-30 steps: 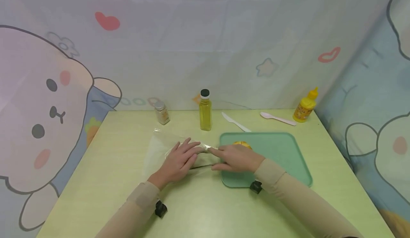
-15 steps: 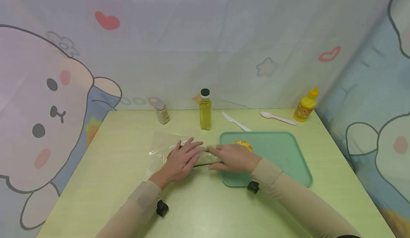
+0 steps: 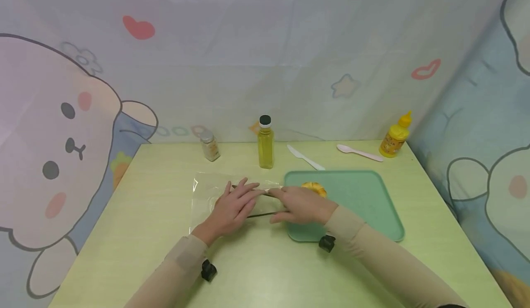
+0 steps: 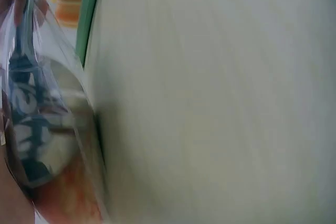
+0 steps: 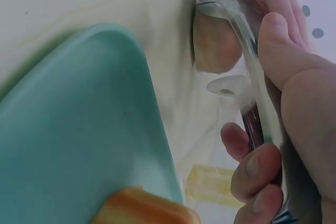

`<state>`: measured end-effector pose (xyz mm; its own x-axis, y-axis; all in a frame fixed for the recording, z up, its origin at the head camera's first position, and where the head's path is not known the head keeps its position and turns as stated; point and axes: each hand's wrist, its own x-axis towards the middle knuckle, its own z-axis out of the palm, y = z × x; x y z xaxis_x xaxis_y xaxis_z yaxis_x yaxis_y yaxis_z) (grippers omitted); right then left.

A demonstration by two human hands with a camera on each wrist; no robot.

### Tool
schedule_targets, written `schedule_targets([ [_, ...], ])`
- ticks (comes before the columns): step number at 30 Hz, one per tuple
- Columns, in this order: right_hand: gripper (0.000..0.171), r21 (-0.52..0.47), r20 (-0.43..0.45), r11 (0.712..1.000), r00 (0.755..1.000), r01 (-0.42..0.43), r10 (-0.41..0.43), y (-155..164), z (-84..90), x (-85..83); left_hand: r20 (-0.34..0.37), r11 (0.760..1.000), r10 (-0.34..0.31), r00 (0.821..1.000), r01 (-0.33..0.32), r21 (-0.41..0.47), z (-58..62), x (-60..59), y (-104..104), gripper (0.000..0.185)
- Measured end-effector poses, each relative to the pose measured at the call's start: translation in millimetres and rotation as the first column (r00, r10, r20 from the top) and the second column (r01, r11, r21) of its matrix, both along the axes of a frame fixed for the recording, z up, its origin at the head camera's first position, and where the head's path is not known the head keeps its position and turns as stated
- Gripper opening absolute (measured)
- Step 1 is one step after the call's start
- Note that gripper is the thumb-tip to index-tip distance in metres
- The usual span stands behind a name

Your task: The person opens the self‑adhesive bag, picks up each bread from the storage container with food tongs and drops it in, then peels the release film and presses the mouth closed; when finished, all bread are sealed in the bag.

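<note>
A clear plastic bag (image 3: 207,193) with blue print (image 4: 31,114) lies on the yellow-green table, a round brownish thing (image 5: 215,43) inside it. My left hand (image 3: 236,204) lies flat on the bag with its fingers straight. My right hand (image 3: 300,204) is right beside it at the bag's right end. In the right wrist view its thumb (image 5: 294,61) and curled fingers (image 5: 257,166) pinch the bag's stiff edge. Just behind the right hand, a golden bun (image 3: 313,188) sits on a green tray (image 3: 364,206).
Along the table's back edge stand a small spice jar (image 3: 210,146), a bottle of yellow oil (image 3: 265,142) and a yellow squeeze bottle (image 3: 395,136). A white plastic knife (image 3: 305,157) and a pink spoon (image 3: 359,153) lie between them. Printed curtains close in the back and sides.
The bag's raised far side has sunk and now lies flatter on the table. Both hands have edged slightly to the left while staying on the bag.
</note>
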<state>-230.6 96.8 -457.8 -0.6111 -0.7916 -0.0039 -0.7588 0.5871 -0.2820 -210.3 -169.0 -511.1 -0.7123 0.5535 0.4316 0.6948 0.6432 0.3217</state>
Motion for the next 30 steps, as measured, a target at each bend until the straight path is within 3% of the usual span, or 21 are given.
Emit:
schedule_targets([
  [5, 0.076, -0.043, 0.034, 0.999, 0.999, -0.003, 0.005, 11.3, 4.9, -0.7, 0.039, 0.999, 0.024, 0.999, -0.025, 0.027, -1.8, -2.2, -5.1, 0.038],
  [12, 0.076, -0.037, 0.016, 0.999, 0.999, 0.029, -0.029, 37.8, 9.4, -1.8, 0.112, 0.998, 0.017, 0.994, -0.024, 0.065, 0.9, -3.2, -11.1, 0.040],
  [22, 0.076, -0.019, -0.024, 0.995, 0.995, 0.095, -0.096, 79.0, 20.2, 5.8, 0.098, 0.997, 0.011, 0.995, -0.019, 0.079, -1.4, -4.4, -12.9, 0.039],
  [30, 0.078, -0.065, -0.021, 0.984, 0.986, 0.165, -0.166, 112.6, 20.6, 8.5, 0.091, 0.994, 0.004, 0.996, -0.014, 0.111, -2.5, -1.6, -13.1, 0.040],
])
